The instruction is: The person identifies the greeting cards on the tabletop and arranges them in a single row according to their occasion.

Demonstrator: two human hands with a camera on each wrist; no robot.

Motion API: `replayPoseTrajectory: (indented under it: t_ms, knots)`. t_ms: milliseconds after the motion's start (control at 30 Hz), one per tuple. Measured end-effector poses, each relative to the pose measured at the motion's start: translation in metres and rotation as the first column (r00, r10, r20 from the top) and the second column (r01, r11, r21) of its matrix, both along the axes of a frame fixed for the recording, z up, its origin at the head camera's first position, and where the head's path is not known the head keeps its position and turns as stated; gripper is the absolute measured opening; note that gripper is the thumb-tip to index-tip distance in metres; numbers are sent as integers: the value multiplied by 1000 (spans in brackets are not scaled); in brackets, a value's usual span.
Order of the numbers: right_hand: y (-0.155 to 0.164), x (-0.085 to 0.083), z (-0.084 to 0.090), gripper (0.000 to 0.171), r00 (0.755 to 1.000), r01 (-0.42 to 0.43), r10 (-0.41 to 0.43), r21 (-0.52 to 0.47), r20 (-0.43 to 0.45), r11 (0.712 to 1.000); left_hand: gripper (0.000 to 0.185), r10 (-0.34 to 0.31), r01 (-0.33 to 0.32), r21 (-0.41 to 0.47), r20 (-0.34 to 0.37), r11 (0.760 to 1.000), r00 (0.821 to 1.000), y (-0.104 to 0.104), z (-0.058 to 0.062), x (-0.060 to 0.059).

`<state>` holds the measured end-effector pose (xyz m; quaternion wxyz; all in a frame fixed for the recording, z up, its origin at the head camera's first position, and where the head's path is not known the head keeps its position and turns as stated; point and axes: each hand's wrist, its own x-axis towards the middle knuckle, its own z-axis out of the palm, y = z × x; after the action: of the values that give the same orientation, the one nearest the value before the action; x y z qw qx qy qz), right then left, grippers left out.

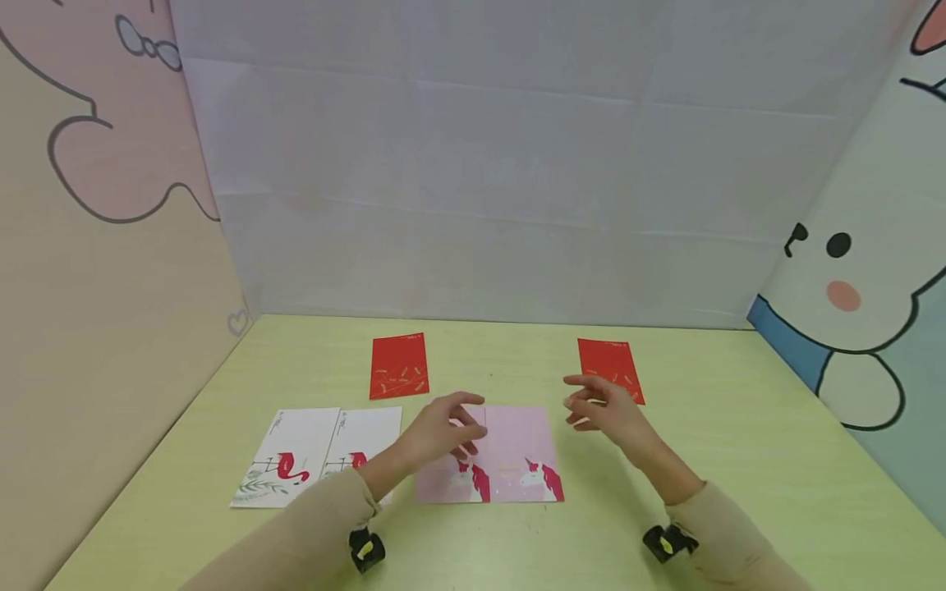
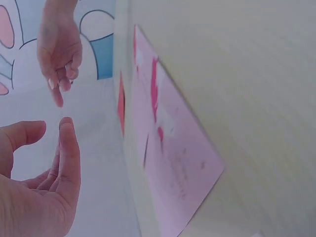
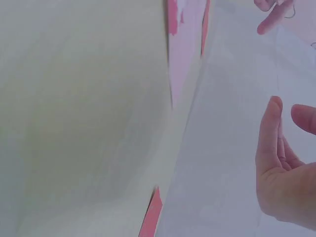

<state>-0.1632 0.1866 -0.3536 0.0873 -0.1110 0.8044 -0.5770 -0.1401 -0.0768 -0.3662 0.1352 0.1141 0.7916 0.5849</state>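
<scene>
Two pink cards with unicorn pictures lie side by side, a left one [image 1: 436, 486] and a right one [image 1: 521, 439]. My left hand [image 1: 442, 425] hovers over the left pink card and covers part of it, fingers loosely bent and holding nothing. To the right, my right hand [image 1: 609, 417] is raised over the table, overlapping the lower part of a red card [image 1: 600, 355] in the head view. Its fingers are relaxed, with a gap between thumb and forefinger in the right wrist view. The pink cards [image 2: 173, 153] also appear below the left hand in the left wrist view.
Another red card [image 1: 397, 365] lies behind, left of centre. Two white flamingo cards, one outer [image 1: 303, 435] and one inner [image 1: 367, 431], lie at the left, the inner partly behind my left arm. A white sheet [image 1: 488, 205] hangs behind the pale yellow table [image 1: 776, 460].
</scene>
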Motion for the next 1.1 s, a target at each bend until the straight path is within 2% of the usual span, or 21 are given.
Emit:
replayPoseTrajectory:
  t_ms: [100,233,400,433,567,633,667,767,900,1100]
  knots:
    - [-6,-8,7,42,999,31,-33,-44,-27,999,41,90,-89,47,-17,995,996,-12,12,-11]
    - [-17,-22,10,41,998,68,-69,-80,-10,995,35,238,-236,78,-26,969,971,-33,16,-30]
    - [-27,-41,5,41,995,93,-86,-130,58,987,42,356,-356,27,-26,934,934,-60,7,-46]
    - [-29,-44,3,41,993,98,-88,-149,75,984,45,376,-376,7,-36,926,926,-66,0,-51]
    - [-38,-55,-1,41,986,113,-82,-219,146,969,57,436,-436,-57,-18,898,900,-84,-8,-57]
    - [-43,-59,-2,42,981,117,-69,-261,183,958,61,453,-452,-85,-5,888,891,-92,-11,-61]
    - [-46,-61,-2,43,978,118,-63,-276,199,954,61,460,-456,-103,17,884,888,-94,-8,-60]
    - [-56,-67,-4,44,968,123,-41,-326,247,937,62,485,-470,-156,77,869,871,-102,-12,-66]
    - [-73,-75,-7,46,954,127,-20,-342,300,931,63,492,-463,-194,147,865,858,-109,-14,-71]
    - [-105,-84,-17,46,935,122,3,-330,354,936,63,480,-450,-196,154,872,864,-112,-17,-74]
